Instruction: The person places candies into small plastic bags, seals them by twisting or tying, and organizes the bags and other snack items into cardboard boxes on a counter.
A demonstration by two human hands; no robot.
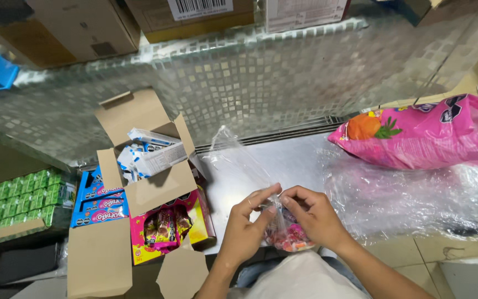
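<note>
Your left hand (pixel 248 221) and right hand (pixel 312 213) both pinch the mouth of a small clear bag (pixel 286 232) of pink sweets at the near edge of the metal counter (pixel 283 160), keeping it closed. A big pink bag (pixel 432 133) lies at the right edge.

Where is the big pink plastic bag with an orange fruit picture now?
The big pink plastic bag lies at the upper right of the head view, on crumpled clear plastic sheeting, beyond the right hand.
</note>
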